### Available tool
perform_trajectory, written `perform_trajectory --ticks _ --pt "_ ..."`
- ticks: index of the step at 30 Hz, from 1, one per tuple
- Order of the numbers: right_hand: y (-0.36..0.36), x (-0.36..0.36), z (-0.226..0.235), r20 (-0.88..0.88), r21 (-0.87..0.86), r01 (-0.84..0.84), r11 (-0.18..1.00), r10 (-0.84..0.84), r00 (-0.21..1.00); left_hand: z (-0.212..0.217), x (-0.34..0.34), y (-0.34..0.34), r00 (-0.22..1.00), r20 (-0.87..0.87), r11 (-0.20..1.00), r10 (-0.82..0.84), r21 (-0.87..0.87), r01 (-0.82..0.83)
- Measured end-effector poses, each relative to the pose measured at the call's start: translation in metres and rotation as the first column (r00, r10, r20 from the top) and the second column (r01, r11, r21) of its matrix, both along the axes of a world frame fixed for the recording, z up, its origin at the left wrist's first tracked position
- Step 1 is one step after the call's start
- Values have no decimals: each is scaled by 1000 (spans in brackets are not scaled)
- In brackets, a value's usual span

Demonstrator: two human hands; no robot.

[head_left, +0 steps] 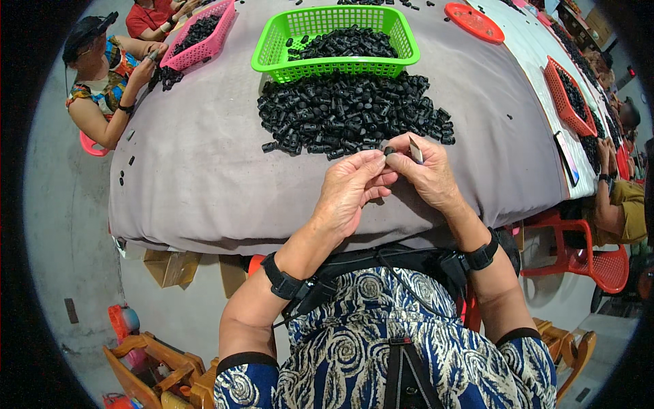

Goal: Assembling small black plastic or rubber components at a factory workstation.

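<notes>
Before the green basket, our left hand and right hand together pinch one small black piece, the right with a blade-like tool, and work seems unfinished, though whether the heap outside or smaller lot inside is done, we cannot tell.

Grey floor; red chair
</notes>
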State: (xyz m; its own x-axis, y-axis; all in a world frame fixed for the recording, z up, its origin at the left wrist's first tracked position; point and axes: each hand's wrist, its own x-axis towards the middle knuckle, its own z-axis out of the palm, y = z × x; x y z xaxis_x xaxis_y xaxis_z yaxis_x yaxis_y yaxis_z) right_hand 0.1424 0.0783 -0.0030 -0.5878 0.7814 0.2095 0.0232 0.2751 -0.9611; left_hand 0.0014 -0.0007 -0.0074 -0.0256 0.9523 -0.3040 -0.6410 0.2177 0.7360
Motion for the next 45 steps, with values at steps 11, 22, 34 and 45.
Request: perform_trajectory --ticks 11,22,34,45 --pt "-2 3 7 -48 -264 -14 965 1 999 -4 -2 1 983 158 996 -90 9 89" --pt "0 4 3 -119 -295 -99 950 67 991 -6 -3 2 939 324 993 -120 33 116" --pt "1 5 3 -55 -216 -31 976 19 998 -12 -4 5 905 384 983 -182 44 179" --pt "1 4 4 -95 -206 -51 977 32 995 -8 -3 5 901 401 985 -166 33 168"
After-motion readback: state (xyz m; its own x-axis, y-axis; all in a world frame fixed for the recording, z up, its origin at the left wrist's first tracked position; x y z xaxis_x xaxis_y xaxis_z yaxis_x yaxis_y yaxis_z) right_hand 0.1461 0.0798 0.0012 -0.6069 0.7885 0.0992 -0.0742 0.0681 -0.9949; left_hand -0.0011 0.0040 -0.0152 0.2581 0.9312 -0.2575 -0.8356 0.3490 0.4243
